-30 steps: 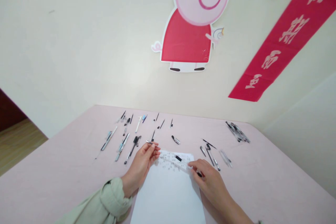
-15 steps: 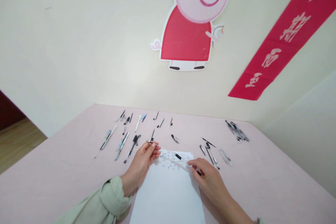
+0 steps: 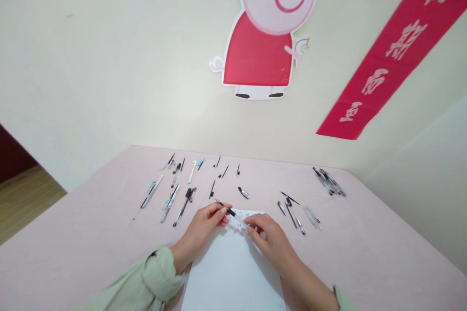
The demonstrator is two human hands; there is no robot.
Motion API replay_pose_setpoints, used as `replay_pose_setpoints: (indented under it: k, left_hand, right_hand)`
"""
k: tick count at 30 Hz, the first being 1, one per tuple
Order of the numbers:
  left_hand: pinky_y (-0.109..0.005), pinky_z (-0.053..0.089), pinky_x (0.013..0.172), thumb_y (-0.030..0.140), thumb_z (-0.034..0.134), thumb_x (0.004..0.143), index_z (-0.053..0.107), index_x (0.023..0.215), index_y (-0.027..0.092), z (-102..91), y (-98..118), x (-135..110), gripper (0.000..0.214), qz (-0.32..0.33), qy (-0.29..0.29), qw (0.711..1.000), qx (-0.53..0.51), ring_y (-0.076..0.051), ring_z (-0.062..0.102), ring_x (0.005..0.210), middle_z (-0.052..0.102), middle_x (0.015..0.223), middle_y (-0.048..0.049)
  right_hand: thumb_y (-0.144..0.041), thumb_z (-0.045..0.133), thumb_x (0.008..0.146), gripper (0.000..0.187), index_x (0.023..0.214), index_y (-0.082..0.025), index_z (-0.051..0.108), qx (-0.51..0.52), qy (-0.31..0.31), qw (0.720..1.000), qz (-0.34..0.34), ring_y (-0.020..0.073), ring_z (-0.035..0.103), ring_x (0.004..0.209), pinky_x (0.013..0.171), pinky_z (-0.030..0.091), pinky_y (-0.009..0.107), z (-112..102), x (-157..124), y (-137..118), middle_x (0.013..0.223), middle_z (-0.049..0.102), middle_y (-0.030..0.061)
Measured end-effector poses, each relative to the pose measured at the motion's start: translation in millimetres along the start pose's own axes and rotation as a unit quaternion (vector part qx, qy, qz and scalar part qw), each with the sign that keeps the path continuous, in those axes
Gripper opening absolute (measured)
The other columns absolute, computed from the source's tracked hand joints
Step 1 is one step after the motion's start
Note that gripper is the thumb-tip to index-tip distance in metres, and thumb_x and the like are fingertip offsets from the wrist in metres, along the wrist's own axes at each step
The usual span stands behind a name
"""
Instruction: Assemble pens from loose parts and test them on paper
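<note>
Both hands meet over the far end of a white sheet of paper [image 3: 233, 272] with scribbles at its top. My left hand [image 3: 204, 226] pinches a thin black pen part [image 3: 224, 207] by its end. My right hand [image 3: 268, 240] is closed around the clear barrel of the same pen, close beside the left fingers. Several pens and pen parts [image 3: 171, 199] lie on the pink table [image 3: 91, 233] just beyond my left hand.
More loose pens [image 3: 294, 214] lie right of the paper, and a bundle of black pens [image 3: 330, 182] sits at the far right. Small pen parts [image 3: 219, 167] are scattered near the wall, which carries a cartoon pig cutout [image 3: 270, 34] and a red banner [image 3: 386, 58].
My right hand has moved left with the pen, up to my left hand. My left hand now holds the pen's black end, where before it held a small part on its own.
</note>
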State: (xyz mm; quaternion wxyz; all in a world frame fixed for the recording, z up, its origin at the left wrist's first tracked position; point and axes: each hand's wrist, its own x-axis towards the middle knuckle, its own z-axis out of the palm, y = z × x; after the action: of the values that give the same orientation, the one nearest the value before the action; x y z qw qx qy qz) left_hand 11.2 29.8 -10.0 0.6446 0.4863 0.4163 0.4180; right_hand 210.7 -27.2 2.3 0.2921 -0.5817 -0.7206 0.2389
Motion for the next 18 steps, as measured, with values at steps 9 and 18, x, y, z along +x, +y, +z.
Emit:
replay_pose_setpoints:
  k: [9,18]
  left_hand:
    - [-0.027,0.049,0.072,0.037,0.073,0.073,0.068,0.1,0.015,1.6,3.1,-1.6,0.035,-0.007,0.049,0.993,-0.104,-0.015,0.061,0.075,0.068,0.088,-0.0059]
    - [-0.022,0.044,0.064,0.034,0.077,0.068,0.069,0.085,0.016,2.6,0.5,-0.8,0.026,-0.009,0.048,0.992,-0.116,-0.011,0.055,0.066,0.063,0.071,0.0003]
  right_hand:
    - [-0.019,0.049,0.087,0.018,0.094,-0.02,0.066,0.04,0.024,0.999,0.005,0.018,0.057,0.079,0.072,0.042,0.028,8.7,7.3,3.1,0.084,0.065,0.004]
    - [-0.023,0.048,0.088,0.019,0.094,-0.02,0.066,0.065,0.024,0.998,0.002,0.0178,0.058,0.08,0.073,0.042,0.028,9.8,5.4,2.9,0.086,0.064,0.0045]
